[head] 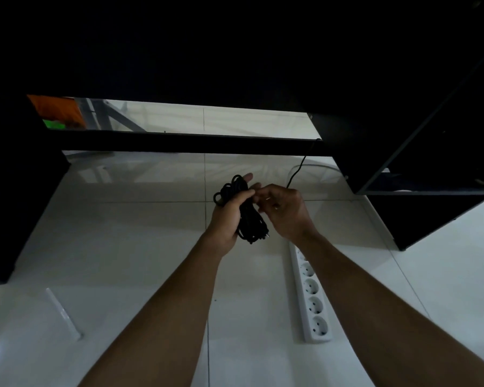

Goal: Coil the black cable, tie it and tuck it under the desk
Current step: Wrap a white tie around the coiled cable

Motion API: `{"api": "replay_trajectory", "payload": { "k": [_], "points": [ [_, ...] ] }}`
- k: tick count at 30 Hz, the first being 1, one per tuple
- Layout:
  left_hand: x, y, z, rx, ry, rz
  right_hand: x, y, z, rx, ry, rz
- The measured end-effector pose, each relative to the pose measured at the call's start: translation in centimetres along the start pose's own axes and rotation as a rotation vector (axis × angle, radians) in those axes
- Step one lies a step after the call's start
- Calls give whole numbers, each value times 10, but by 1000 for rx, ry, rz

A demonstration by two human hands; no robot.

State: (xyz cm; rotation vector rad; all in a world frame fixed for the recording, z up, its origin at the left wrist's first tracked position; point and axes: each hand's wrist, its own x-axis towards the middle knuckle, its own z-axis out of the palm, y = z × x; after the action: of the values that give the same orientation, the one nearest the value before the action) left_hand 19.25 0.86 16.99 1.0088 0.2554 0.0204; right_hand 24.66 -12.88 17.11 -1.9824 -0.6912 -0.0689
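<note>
Nearest are two bare forearms, reaching away over the glossy white tiled floor [123,247]. Under the right forearm lies a long white plastic power strip [310,297], flat on the tiles and left where it lies; it takes no part in the coiling.

Further out, the left grip [227,219] is clamped round the thin black cable [249,224], already wound into a long, narrow bundle. The fingers wrap its middle, which likely keeps the loops from springing apart while the other hand works. The bundle is held clear of the floor. Its long axis runs away from the person, the far loops leaning a little to the left of that grip. The plug end [266,236] hangs at the near end, below the palm and pointing right.

Just right of it, touching the bundle, the right grip [284,210] has its fingers curled, tips pinched together at the bundle's waist. This looks like the start of the tie, though what is pinched is too small to tell.

Beyond the right grip, a loose black strand [298,170] rises towards the far right, so one end seems anchored there and sets how far the bundle can travel.

Farthest stand a black crossbar [193,143] and the dark underside of the counter [235,51], where the tied bundle should end up.
</note>
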Motion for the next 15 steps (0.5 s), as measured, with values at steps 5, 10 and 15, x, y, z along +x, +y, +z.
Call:
{"api": "replay_trajectory", "payload": {
  "k": [5, 10, 15],
  "points": [
    [2, 1, 10, -73, 75, -87, -6, -3, -3, 152, -121, 176],
    [2, -5, 17, 84, 261, -24, -6, -18, -9, 208, -303, 345],
    [-4, -7, 22, 115, 301, -19, 1, -36, -11, -182, -637, 303]
  ]
}}
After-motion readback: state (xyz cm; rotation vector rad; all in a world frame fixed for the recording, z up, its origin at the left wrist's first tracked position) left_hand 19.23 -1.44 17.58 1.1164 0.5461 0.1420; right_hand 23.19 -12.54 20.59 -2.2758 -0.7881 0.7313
